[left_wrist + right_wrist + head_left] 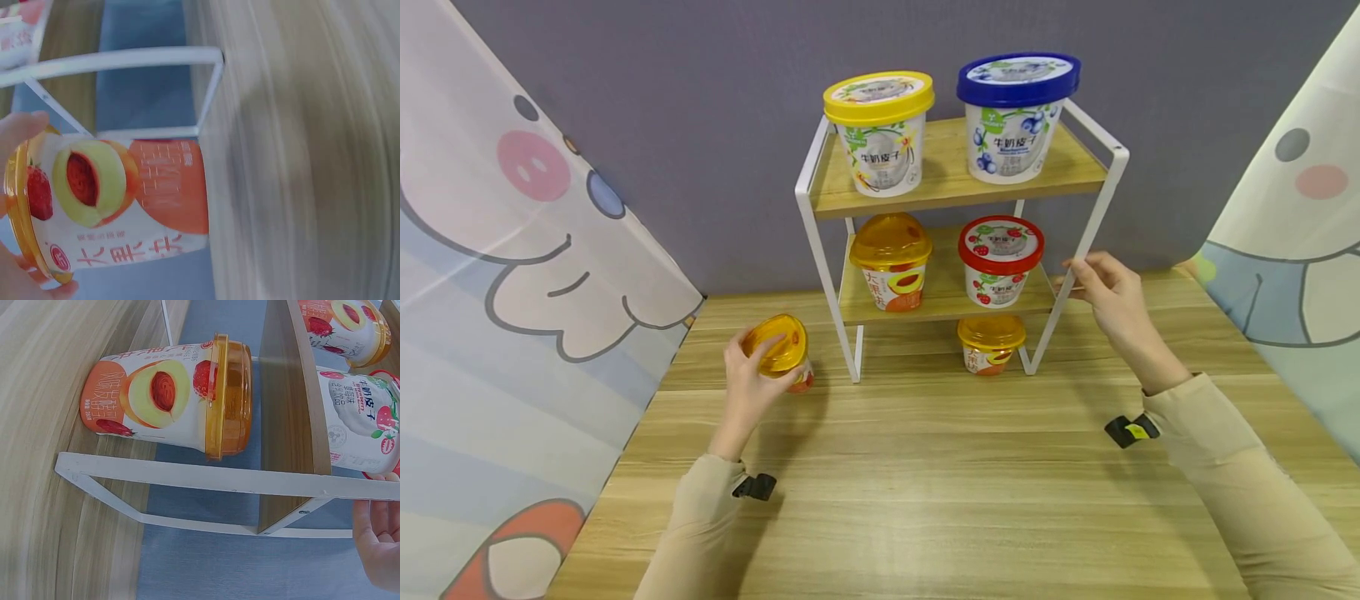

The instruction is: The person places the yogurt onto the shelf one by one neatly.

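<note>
My left hand (pixel 747 382) grips a cup with a domed amber lid (pixel 790 340) by its lid, left of a two-tier shelf rack. In the left wrist view the peach picture on this cup (pixel 144 200) shows plainly, its bottom close to the tabletop. My right hand (pixel 1112 304) holds the right front post of the white-framed rack (pixel 1097 212) at about middle-board height. In the right wrist view, fingers (pixel 380 522) lie behind that post. Beneath the middle board stands another amber-lidded peach cup (pixel 987 354).
On the top board (pixel 951 179) stand a yellow-lidded tub (pixel 886 154) and a blue-lidded tub (pixel 1011 137). The middle board (pixel 936 307) bears an amber-lidded cup (pixel 891 267) and a red-lidded tub (pixel 996 279). Behind the wooden table (pixel 910 475) rises a grey panel (pixel 700 167).
</note>
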The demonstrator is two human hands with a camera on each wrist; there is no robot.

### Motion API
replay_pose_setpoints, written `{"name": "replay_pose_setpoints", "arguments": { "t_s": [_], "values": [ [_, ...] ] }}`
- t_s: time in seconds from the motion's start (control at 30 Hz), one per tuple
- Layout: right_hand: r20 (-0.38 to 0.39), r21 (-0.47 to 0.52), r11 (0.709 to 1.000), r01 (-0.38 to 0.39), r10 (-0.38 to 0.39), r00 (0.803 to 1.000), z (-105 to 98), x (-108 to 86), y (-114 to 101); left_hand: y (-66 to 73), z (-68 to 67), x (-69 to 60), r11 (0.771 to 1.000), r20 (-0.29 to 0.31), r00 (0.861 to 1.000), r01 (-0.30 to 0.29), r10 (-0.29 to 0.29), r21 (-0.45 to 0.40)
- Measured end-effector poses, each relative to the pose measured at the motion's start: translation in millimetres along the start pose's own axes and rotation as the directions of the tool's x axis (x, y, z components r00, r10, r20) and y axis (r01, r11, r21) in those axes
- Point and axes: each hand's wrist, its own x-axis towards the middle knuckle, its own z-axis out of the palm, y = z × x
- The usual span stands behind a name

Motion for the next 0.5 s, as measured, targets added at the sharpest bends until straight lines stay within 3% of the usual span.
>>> {"name": "replay_pose_setpoints", "arguments": {
  "t_s": [0.5],
  "values": [
    [-0.005, 0.002, 1.000, -0.004, 0.004, 1.000, 1.1, -0.2, -0.5, 48.2, -4.6, -10.9, 0.997, -0.075, 0.994, -0.072, 0.074, 0.022]
  ]
}}
